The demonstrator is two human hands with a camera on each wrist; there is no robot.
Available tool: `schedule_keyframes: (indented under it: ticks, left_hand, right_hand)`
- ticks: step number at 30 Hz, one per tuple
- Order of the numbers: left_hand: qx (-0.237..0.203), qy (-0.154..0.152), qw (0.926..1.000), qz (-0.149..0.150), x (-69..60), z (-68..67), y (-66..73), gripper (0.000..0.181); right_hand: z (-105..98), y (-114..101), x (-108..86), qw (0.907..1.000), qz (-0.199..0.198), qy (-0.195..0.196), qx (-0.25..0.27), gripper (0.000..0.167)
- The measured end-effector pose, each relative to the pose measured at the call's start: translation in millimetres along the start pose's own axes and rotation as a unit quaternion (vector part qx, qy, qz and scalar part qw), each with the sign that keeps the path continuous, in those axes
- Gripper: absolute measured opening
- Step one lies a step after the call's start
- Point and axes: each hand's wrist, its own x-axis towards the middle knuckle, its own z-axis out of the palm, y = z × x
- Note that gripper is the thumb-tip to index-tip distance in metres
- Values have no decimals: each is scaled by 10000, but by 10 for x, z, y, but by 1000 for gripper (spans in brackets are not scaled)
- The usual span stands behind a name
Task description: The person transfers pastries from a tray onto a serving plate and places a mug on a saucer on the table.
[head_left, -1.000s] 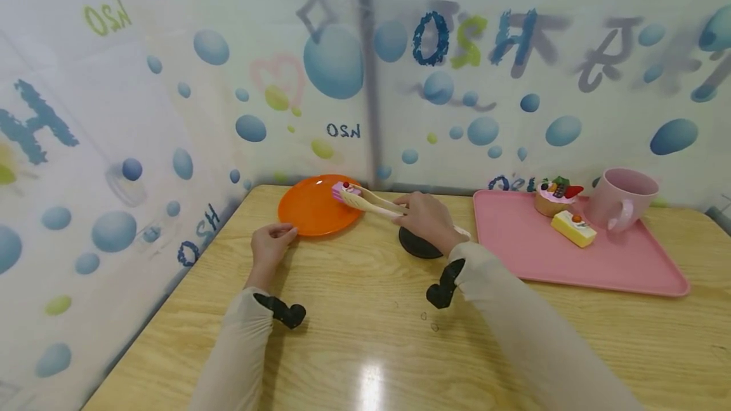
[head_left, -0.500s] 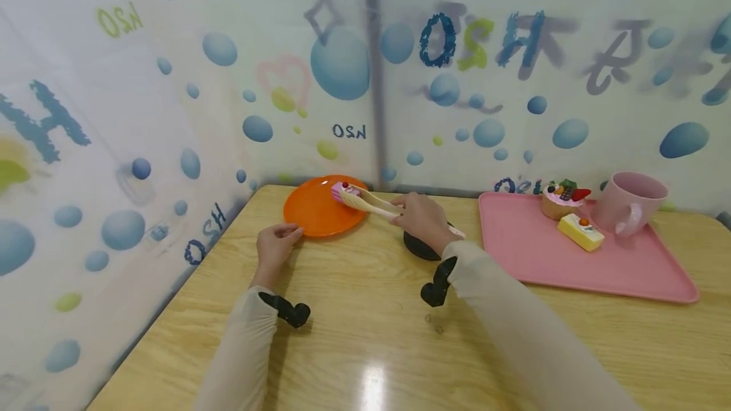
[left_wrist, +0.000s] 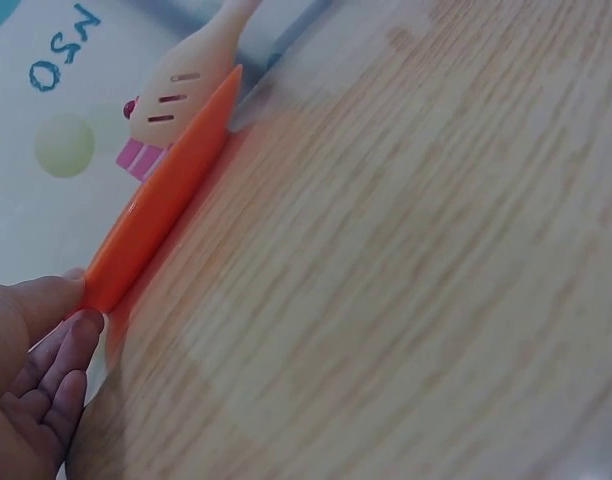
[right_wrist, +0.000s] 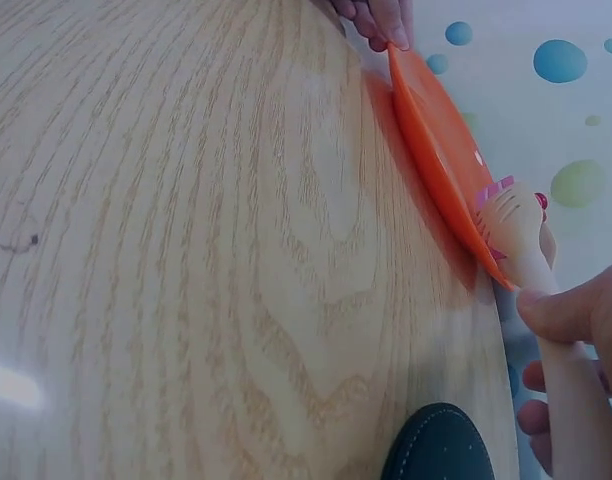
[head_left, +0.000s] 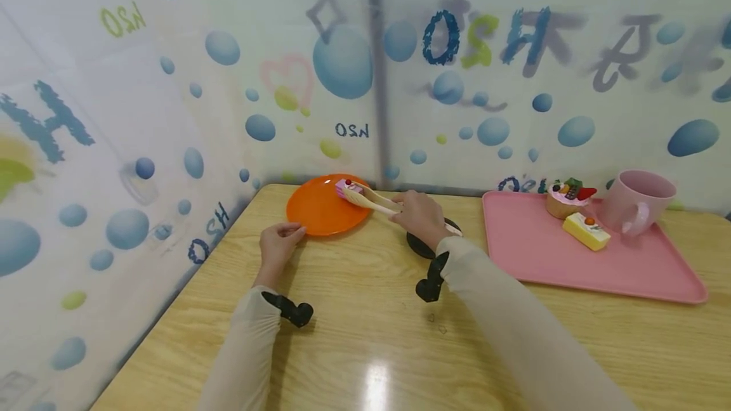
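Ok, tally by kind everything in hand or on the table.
Cakes (pink slice, yellow slice, cupcake): 3
Plate: 1
Tongs: 1
Black mat: 1
Tray: 1
Mug: 1
Total: 8

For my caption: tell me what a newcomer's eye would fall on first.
Probably the glossy round orange plate, toward the far left of the light wooden table, its rim pinched by the left hand. At its right side, cream slotted tongs in the right hand hold a small pink cake. Farther right lies a rectangular pink tray.
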Motion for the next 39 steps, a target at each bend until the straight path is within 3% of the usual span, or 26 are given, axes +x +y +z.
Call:
schedule_keyframes:
  ticks: [11,21,39]
  left_hand:
    - [-82,47,10000,13,8,4,-7,25]
    - [-73,66,9999,93,-6,10,17,24]
    - [-20,28,10000,77,-2,4,9,25]
  right_hand:
    - [30,-94,62,9995,-16,-102,-292,44]
    - [38,-136,107,9992,214,-207,-261,49]
    - [-49,-90,35,9990,133,-337,-245,56]
